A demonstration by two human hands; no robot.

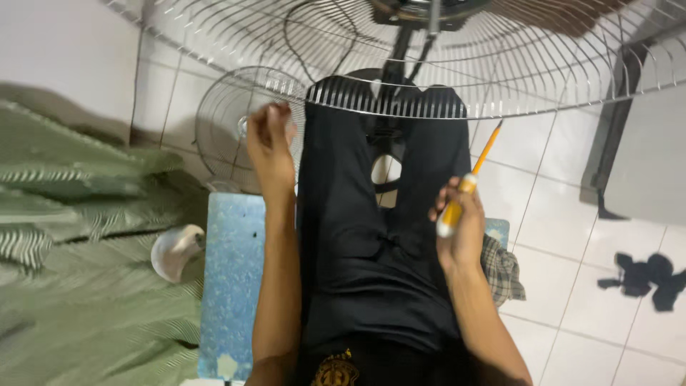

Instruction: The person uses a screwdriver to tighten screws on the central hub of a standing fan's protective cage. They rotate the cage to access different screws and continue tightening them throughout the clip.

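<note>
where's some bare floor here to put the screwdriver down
Bare white tile floor lies right of the right hand, between the fan guard and the dark rag. The left side is crowded: green cloth, second grille.

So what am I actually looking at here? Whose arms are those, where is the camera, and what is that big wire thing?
There is no machine here. The single picture comes from a camera worn on a person's head, looking down past their own lap in black trousers. The big wire thing across the top is a metal fan guard. The left hand reaches up near its lower rim, fingers pinched; what they pinch is too small to tell. The right hand holds a screwdriver with a yellow and white handle, tip pointing up towards the guard. A second, smaller wire guard lies on the white tiled floor. The person seems to sit on a blue seat; green cloth lies on the picture's left.
</note>
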